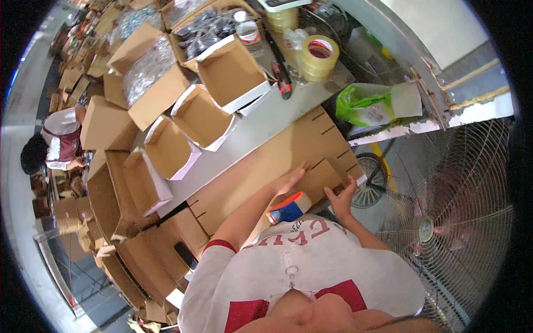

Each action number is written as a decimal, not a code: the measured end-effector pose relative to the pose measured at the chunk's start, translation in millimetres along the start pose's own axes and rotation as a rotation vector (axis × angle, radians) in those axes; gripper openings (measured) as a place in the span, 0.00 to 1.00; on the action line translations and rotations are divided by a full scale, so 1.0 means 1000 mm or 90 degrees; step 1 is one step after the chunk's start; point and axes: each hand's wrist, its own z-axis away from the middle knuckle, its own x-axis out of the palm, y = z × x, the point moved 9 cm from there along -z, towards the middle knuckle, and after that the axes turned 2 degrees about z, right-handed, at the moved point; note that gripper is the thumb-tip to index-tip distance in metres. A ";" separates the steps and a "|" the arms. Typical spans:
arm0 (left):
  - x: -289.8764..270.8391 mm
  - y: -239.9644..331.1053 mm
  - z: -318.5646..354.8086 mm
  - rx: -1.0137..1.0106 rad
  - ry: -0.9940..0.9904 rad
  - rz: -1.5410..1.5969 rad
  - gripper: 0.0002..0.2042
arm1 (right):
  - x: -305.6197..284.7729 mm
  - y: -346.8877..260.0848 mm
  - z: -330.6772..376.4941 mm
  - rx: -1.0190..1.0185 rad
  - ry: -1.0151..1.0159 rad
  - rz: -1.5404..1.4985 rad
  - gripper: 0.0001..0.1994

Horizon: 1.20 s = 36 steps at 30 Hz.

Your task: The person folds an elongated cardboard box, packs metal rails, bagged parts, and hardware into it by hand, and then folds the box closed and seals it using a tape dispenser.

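A small brown cardboard box (318,178) lies on a larger slotted cardboard sheet (288,141) in front of me. My left hand (290,182) rests along the box's left side, fingers stretched out flat. At the right end, my right hand (342,198) has its thumb and forefinger around the box's edge; its other fingers are partly hidden. Close to my chest, between my forearms, is a tape dispenser (288,208) with blue and orange parts. Neither hand touches it.
Open white-edged boxes (202,116) line the table's far left side. Behind them stand cartons of plastic-wrapped parts (149,69). A bottle (248,33), red-black cutter (281,80) and tape rolls (319,58) sit at the back. A large fan (426,228) stands right; another person (61,136) works far left.
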 end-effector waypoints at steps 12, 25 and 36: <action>0.012 0.011 -0.057 0.099 -0.106 -0.265 0.29 | 0.038 -0.014 0.014 0.090 -0.096 -0.121 0.38; -0.005 0.017 -0.070 0.096 0.022 -0.615 0.30 | 0.018 -0.027 -0.031 0.014 -0.130 0.159 0.31; 0.012 0.018 -0.063 0.219 -0.087 -0.365 0.12 | 0.071 -0.180 0.030 -0.391 -0.508 0.020 0.20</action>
